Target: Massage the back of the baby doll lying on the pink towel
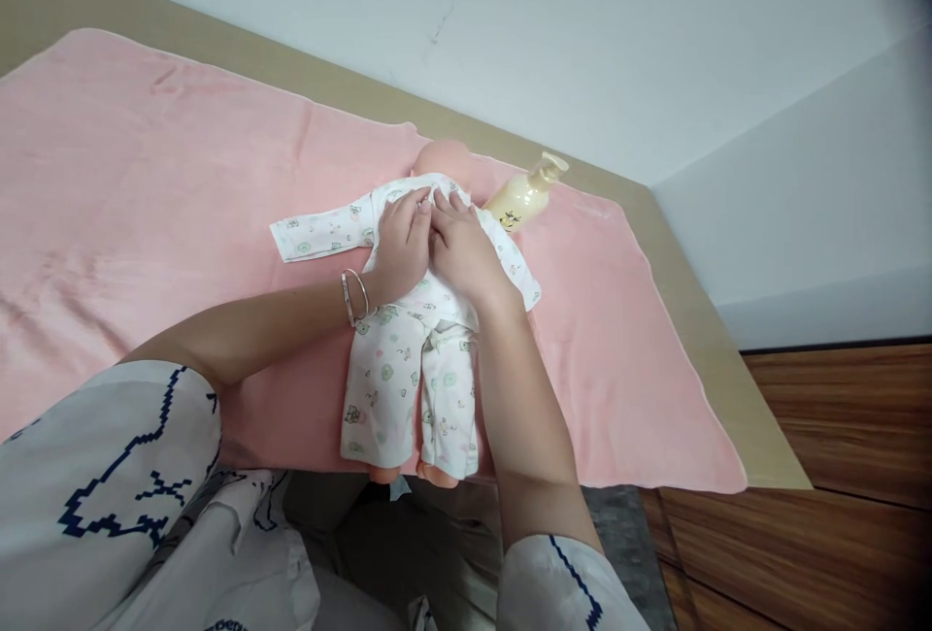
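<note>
1. In the head view, a bald doll (443, 160) lies on a pink blanket (604, 349), which is spread over a counter (706, 349). Its head points away from the person, and its bare feet (384, 474) are at the near edge. Its face does not show, so I cannot tell which side is up.
2. The left hand (400, 248), with two bangles (345, 298) at the wrist, rests on the upper part of the doll's patterned shirt (418, 299). Its grip is loose: the fingers are extended, and they are not wrapped around anything.
3. The right hand (466, 248) rests just beside it, also on the shirt. Its grip is likewise relaxed, with the fingers somewhat spread. The thumb sides of both hands come very near to each other.
4. A yellow pump bottle (520, 199) is near the doll's head, partly behind one sleeve. Neither hand touches it.
5. As for progress, the shirt and the printed trousers (385, 388) are already on the doll. The work of the hands on the shirt seems to be underway; how much of it remains, I cannot judge from this view.
</note>
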`<state>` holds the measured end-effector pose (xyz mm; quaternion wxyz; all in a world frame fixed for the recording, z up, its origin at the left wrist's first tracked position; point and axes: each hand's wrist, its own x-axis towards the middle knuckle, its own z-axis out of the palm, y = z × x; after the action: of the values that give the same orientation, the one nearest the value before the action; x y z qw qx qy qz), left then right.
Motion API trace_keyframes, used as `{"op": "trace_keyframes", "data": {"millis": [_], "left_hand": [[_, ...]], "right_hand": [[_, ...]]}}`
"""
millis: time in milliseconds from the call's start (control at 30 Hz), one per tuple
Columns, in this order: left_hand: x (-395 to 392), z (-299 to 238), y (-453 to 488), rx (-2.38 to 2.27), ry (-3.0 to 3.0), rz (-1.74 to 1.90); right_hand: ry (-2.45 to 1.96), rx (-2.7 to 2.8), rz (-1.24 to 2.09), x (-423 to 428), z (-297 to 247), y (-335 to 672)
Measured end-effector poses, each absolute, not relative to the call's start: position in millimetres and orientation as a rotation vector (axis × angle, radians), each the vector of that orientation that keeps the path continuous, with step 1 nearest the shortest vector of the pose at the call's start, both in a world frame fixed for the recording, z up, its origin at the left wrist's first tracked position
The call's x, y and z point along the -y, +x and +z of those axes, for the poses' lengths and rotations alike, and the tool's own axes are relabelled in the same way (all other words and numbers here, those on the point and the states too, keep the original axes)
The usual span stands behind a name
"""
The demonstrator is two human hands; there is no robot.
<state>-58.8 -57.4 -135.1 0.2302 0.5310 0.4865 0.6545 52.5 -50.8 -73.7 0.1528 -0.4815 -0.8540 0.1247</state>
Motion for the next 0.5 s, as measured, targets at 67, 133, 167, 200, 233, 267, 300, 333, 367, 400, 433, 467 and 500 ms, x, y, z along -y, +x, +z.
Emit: {"op": "trace_keyframes", "data": {"millis": [67, 133, 167, 200, 233, 267, 300, 333, 367, 400, 433, 467, 500], "left_hand": [[58, -134, -59, -1.337, 1.467, 1.796], [59, -133, -59, -1.338, 1.484, 1.777], [60, -133, -59, -1.341, 1.491, 1.766], [61, -133, -59, -1.345, 1.496, 1.753], [61, -133, -59, -1.351, 1.496, 1.743], [61, -133, -59, -1.358, 1.492, 1.737], [61, -133, -59, -1.364, 1.486, 1.737], [60, -134, -59, -1.367, 1.483, 1.736], [58, -134, -59, -1.367, 1.481, 1.736], [57, -135, -59, -1.366, 1.483, 1.736], [56, -135, -59, -1.365, 1.491, 1.733], [54, -136, -59, -1.364, 1.503, 1.728], [53, -136, -59, -1.363, 1.516, 1.724]], "right_hand": [[-1.317, 2.424, 0.398, 40, -81, 60], [-1.376, 2.323, 0.405, 29, -89, 67], [-1.436, 2.265, 0.396, 27, -92, 69], [-1.503, 2.212, 0.375, 27, -94, 70], [-1.563, 2.178, 0.347, 30, -93, 68], [-1.608, 2.169, 0.314, 36, -90, 65], [-1.634, 2.184, 0.28, 44, -86, 60], [-1.635, 2.224, 0.254, 52, -81, 55], [-1.609, 2.282, 0.242, 59, -77, 50], [-1.567, 2.342, 0.253, 64, -72, 46], [-1.52, 2.388, 0.276, 66, -70, 43], [-1.48, 2.412, 0.308, 66, -69, 43], [-1.455, 2.41, 0.339, 62, -70, 44]]}}
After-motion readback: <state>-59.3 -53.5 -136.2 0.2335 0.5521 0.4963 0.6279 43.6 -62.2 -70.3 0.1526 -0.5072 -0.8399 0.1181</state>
